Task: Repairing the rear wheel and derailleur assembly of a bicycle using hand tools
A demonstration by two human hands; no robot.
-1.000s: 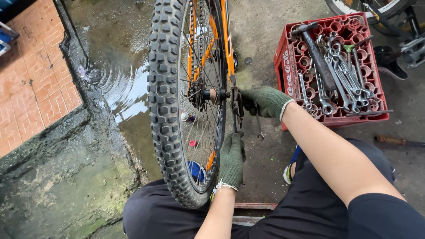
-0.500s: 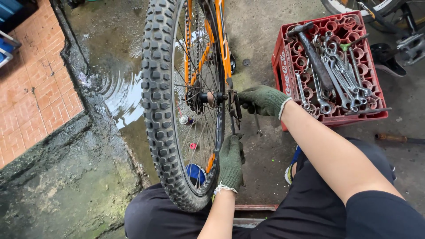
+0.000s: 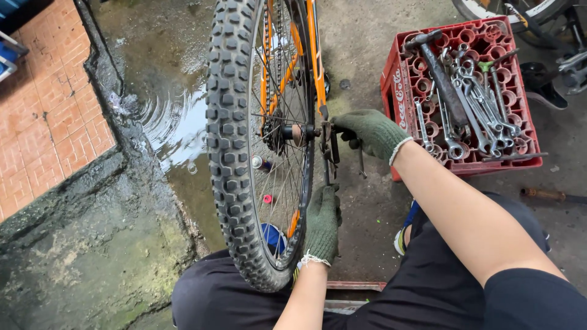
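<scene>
A knobby black bicycle tyre [image 3: 232,134] on an orange frame [image 3: 315,67] stands upright in front of me. My right hand [image 3: 367,131], in a green work glove, is closed on the parts at the wheel axle [image 3: 306,131] on the wheel's right side. Lower down, my gloved left hand [image 3: 321,223] grips the near part of the wheel rim and a thin metal part beside it. Both forearms are bare. What the right fingers pinch is too small to tell.
A red plastic crate [image 3: 397,91] holding a hammer and several spanners stands to the right. A puddle [image 3: 171,128] lies left of the wheel, next to a red tiled edge [image 3: 49,122]. Another bicycle's wheel and pedal [image 3: 544,73] are at the top right.
The view has shifted slightly and the wheel sits a little further left. Both hands stay at the same spots on the wheel.
</scene>
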